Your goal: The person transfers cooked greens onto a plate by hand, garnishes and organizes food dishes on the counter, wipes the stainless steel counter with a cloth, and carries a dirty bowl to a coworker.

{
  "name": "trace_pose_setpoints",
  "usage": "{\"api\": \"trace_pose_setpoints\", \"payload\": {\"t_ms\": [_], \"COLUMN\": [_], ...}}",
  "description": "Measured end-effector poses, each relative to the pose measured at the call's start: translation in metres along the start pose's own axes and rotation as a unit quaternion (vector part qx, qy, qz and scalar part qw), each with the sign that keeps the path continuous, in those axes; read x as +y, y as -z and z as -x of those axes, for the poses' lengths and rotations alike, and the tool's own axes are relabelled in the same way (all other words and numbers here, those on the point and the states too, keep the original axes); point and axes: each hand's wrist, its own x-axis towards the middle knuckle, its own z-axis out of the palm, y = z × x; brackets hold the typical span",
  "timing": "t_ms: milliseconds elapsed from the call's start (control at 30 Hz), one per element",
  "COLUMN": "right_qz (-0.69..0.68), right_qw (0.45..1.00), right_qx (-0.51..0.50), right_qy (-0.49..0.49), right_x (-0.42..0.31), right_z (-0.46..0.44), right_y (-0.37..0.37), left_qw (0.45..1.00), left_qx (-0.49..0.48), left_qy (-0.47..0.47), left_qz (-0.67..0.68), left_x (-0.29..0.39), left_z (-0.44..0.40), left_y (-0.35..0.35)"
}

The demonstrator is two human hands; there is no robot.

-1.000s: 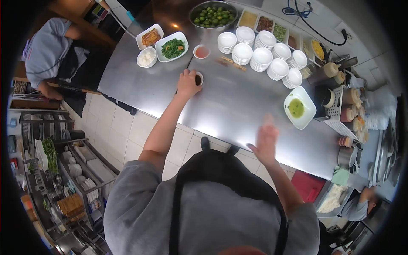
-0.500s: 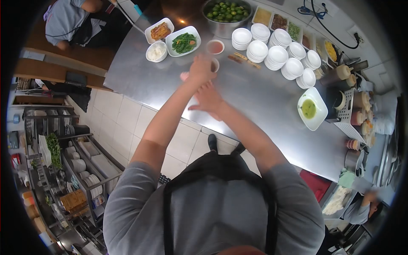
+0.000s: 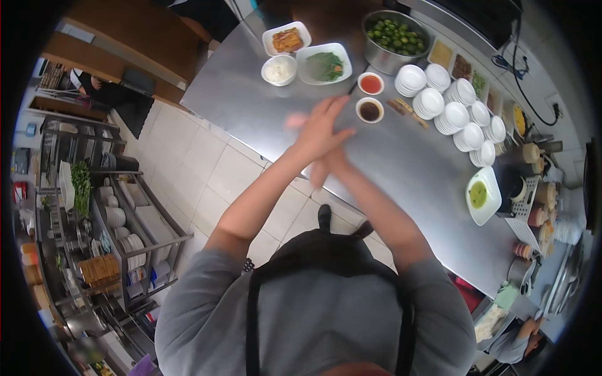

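Note:
My left hand (image 3: 321, 130) is over the steel table (image 3: 401, 166) near its front edge, fingers apart and holding nothing. Crossed beneath it is my right hand (image 3: 326, 164), partly hidden and blurred by motion. Just beyond them sit a small cup of dark sauce (image 3: 369, 110) and a small cup of red sauce (image 3: 370, 83); neither is touched. Further back stand a white dish of greens (image 3: 325, 64), a bowl of white rice (image 3: 279, 70) and a square dish of browned food (image 3: 287, 39).
Stacks of small white dishes (image 3: 453, 118) and a steel bowl of green limes (image 3: 397, 42) stand at the back right. A dish of green sauce (image 3: 481, 195) is further right. Part of a co-worker (image 3: 515, 341) shows at lower right. Shelves (image 3: 141, 229) stand left.
My left hand has let go of the dark sauce cup and moved back toward me. My right hand has come in from the right to cross under it. The view has shifted.

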Motion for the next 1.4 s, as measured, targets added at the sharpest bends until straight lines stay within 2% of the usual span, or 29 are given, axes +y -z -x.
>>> {"api": "trace_pose_setpoints", "payload": {"t_ms": [33,67,100,133,200,233,267,300,333,367,433,467,500,533,600,633,667,700,733,800,867,933,1067,1133,1200,1267,1300,1367,1400], "right_qz": [-0.218,0.009,0.235,0.233,0.382,0.282,0.472,0.638,0.318,-0.047,-0.094,-0.093,-0.252,-0.403,-0.141,-0.14,0.086,0.307,0.308,0.184,0.182,0.185,0.211,0.168,0.286,0.267,0.266,0.05,0.032], "right_qw": [0.969,0.992,0.96,0.961,0.907,0.939,0.876,0.768,0.948,0.996,0.965,0.964,0.947,0.898,0.989,0.989,0.996,0.946,0.946,0.982,0.983,0.979,0.972,0.978,0.942,0.896,0.896,0.941,0.937], "right_qx": [0.099,0.056,0.013,0.01,0.124,0.167,0.071,-0.028,0.007,0.038,-0.169,-0.172,-0.176,-0.175,-0.016,-0.018,-0.023,-0.024,-0.022,-0.013,-0.027,0.069,0.084,0.087,-0.113,-0.23,-0.23,-0.068,-0.131], "right_qy": [-0.063,-0.111,-0.152,-0.146,-0.125,-0.107,-0.075,-0.038,0.014,0.061,0.176,0.178,0.098,0.013,0.048,0.051,-0.027,-0.101,-0.096,-0.036,-0.02,-0.045,-0.057,0.089,0.133,0.271,0.272,0.328,0.323], "right_x": [0.047,0.061,0.067,0.074,0.094,0.101,0.075,0.036,0.009,-0.011,-0.018,-0.03,-0.047,-0.055,-0.036,-0.026,-0.014,-0.008,-0.002,-0.011,-0.008,0.002,0.019,0.029,0.012,-0.057,-0.057,-0.048,-0.049], "right_z": [-0.014,-0.042,-0.065,-0.078,-0.087,-0.086,-0.091,-0.092,-0.087,-0.078,-0.054,-0.053,-0.057,-0.063,-0.064,-0.066,-0.066,-0.069,-0.079,-0.108,-0.158,-0.211,-0.295,-0.31,-0.307,-0.267,-0.247,-0.211,-0.195], "right_y": [-0.026,-0.021,-0.021,-0.036,-0.084,-0.106,-0.109,-0.106,-0.114,-0.123,-0.155,-0.147,-0.127,-0.111,-0.085,-0.091,-0.104,-0.115,-0.131,-0.162,-0.18,-0.2,-0.243,-0.29,-0.33,-0.282,-0.279,-0.272,-0.252], "left_qw": [0.999,0.995,0.991,0.984,0.972,0.964,0.955,0.954,0.941,0.926,0.918,0.912,0.903,0.902,0.877,0.876,0.875,0.867,0.86,0.85,0.839,0.831,0.823,0.817,0.815,0.814,0.813,0.861,0.879], "left_qx": [-0.001,-0.001,-0.008,-0.014,0.018,0.029,0.04,0.042,0.061,0.079,0.085,0.088,0.108,0.112,0.129,0.135,0.138,0.143,0.149,0.153,0.154,0.126,0.108,0.106,0.102,0.094,0.095,0.058,0.07], "left_qy": [0.031,0.062,0.107,0.15,0.216,0.242,0.268,0.272,0.31,0.349,0.373,0.393,0.402,0.403,0.452,0.455,0.457,0.47,0.48,0.497,0.514,0.536,0.554,0.564,0.568,0.572,0.573,0.504,0.471], "left_qz": [0.04,0.08,0.085,0.091,0.094,0.106,0.117,0.117,0.119,0.121,0.102,0.079,0.104,0.105,0.096,0.08,0.081,0.083,0.084,0.084,0.092,0.08,0.068,0.054,0.047,0.047,0.047,0.031,0.026], "left_x": [-0.001,-0.004,-0.012,-0.021,-0.039,-0.048,-0.058,-0.071,-0.083,-0.093,-0.111,-0.12,-0.128,-0.135,-0.146,-0.154,-0.158,-0.16,-0.164,-0.156,-0.149,-0.131,-0.118,-0.112,-0.114,-0.113,-0.114,-0.12,-0.126], "left_z": [0.018,0.038,0.06,0.08,0.122,0.142,0.16,0.177,0.193,0.209,0.232,0.241,0.252,0.262,0.285,0.299,0.312,0.323,0.332,0.345,0.363,0.372,0.424,0.442,0.452,0.434,0.419,0.38,0.367], "left_y": [0.024,0.045,0.059,0.072,0.087,0.092,0.096,0.098,0.099,0.099,0.105,0.108,0.112,0.117,0.126,0.127,0.126,0.125,0.125,0.121,0.115,0.119,0.104,0.103,0.098,0.102,0.105,0.116,0.119]}}
